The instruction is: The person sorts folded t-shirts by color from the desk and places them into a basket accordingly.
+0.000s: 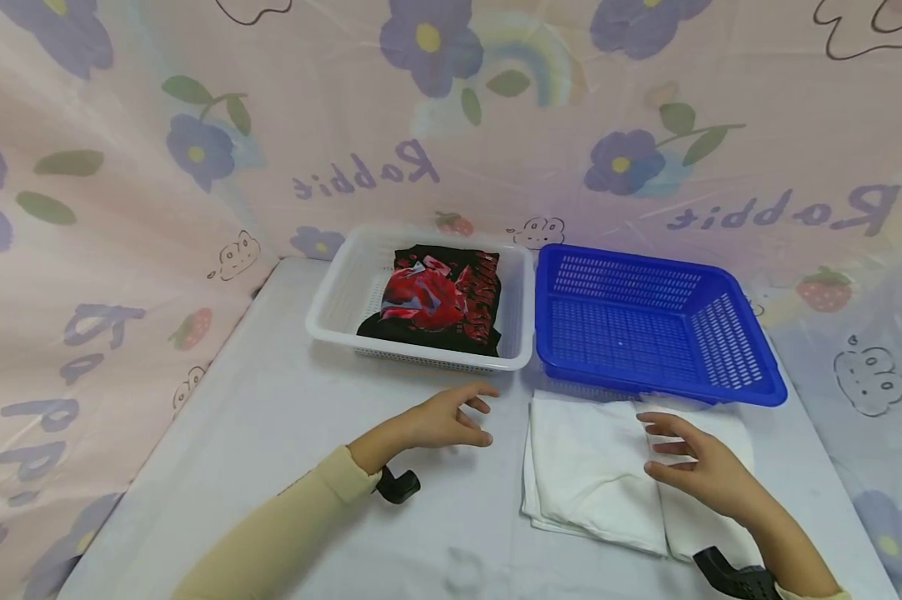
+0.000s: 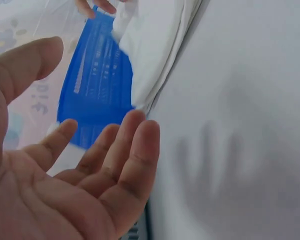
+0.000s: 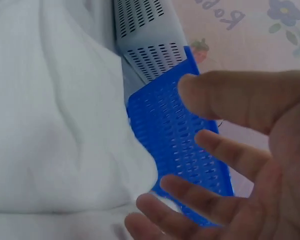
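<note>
- Nearest, the right hand (image 1: 702, 467) hovers over the right half of a folded white cloth (image 1: 593, 475); fingers spread and relaxed, holding nothing. Whether the fingertips touch the cloth cannot be told.
- The left hand (image 1: 443, 421) is over bare table (image 1: 271, 433) just left of the cloth, fingers apart and loosely curved, empty.
- The cloth lies flat on the table at near right, its far edge tucked against or slightly under the near rim of the blue basket (image 1: 729, 392).
- Beyond, the blue basket stands at far right with nothing in it.
- Touching its left side stands a white basket (image 1: 331, 308), with a folded black garment with red print (image 1: 436, 300) inside.
- As I judge it, the folding looks done for the white cloth, and one garment is already stowed; the cloth itself is still outside either basket.
- Hard to make out: the wrist views are blurred and close, showing only palms, cloth and a strip of blue basket. The cloth's layers at its near edge cannot be counted. Dark wrist mounts are cut off at the frame's bottom.
</note>
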The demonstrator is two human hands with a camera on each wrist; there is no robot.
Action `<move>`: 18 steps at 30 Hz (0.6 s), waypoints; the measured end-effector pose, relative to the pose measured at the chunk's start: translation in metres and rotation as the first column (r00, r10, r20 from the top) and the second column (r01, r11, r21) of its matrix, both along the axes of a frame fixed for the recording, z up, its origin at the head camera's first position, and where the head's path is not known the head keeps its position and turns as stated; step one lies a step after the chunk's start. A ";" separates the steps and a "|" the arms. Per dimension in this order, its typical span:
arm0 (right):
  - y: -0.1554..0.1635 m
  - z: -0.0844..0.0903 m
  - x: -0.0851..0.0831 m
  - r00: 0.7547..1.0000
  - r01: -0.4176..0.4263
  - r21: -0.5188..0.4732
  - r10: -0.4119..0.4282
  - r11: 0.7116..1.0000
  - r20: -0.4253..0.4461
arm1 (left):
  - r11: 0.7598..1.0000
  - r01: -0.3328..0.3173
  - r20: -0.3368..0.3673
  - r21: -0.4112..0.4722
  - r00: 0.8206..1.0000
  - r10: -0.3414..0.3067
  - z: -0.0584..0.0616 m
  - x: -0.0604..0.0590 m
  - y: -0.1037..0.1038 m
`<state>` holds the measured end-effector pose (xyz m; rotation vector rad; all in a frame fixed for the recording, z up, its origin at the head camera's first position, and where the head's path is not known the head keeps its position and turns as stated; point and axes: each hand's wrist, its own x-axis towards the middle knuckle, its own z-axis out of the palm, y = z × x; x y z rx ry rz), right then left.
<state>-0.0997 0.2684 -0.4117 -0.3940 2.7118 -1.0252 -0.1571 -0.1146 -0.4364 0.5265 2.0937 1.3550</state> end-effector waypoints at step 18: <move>0.003 -0.018 0.002 0.999 0.023 0.067 -0.026 0.998 0.039 | 0.995 -0.097 0.053 0.001 0.994 0.097 -0.022 0.016 0.047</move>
